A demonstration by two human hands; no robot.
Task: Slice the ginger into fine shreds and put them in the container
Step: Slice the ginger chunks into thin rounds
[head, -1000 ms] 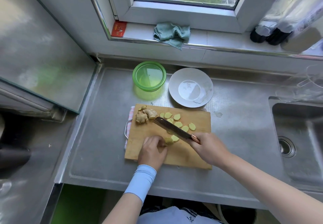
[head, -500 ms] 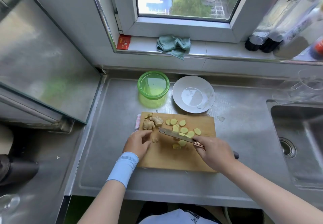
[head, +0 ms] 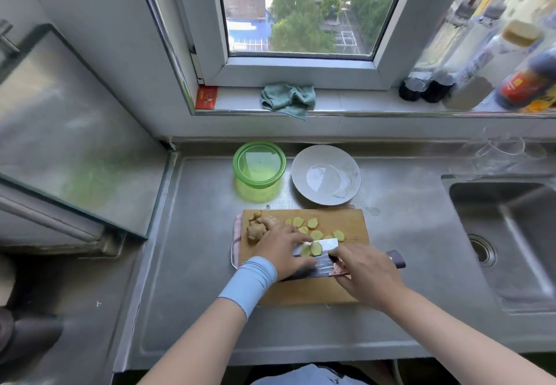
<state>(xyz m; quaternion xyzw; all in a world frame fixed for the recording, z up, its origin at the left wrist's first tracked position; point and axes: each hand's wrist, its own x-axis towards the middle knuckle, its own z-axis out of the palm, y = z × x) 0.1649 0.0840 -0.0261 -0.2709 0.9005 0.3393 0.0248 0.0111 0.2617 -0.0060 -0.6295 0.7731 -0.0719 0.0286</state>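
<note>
Ginger slices are scattered over the far half of the cutting board, and two more are carried on the flat blade of the knife, which is held almost level above the board's middle. The knife is grasped at its handle by the right hand. The left hand is laid across the blade, unclenched, its fingers nearly straight and reaching toward the slices there (whether they press down cannot be told). The uncut ginger root lies at the board's far left corner, just beside the left hand. The green container stands just beyond the board's far edge, with the plate beside it on the right. Bare counter is left open on the board's left, before its near edge, and between its right edge and the sink.
</note>
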